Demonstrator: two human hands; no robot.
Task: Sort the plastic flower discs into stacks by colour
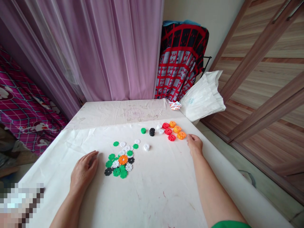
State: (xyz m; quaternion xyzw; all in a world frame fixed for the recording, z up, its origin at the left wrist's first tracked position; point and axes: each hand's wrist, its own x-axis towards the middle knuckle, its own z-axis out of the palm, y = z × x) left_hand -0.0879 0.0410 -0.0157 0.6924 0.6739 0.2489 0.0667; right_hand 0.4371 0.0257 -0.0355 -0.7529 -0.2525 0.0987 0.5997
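My left hand rests on the white tabletop, fingers loosely together and nothing seen in them. To its right lies a loose pile of green, white and black notched discs with an orange disc on top. My right hand is beside the front orange stack, fingertips curled; what they hold, if anything, is hidden. Red stacks stand left of the orange ones. Farther left are small white discs, a black stack and a green stack. A white stack sits nearer.
At the table's back right corner are a small patterned paper item and a large white bag. Purple curtains hang behind the table. A wooden wardrobe stands to the right.
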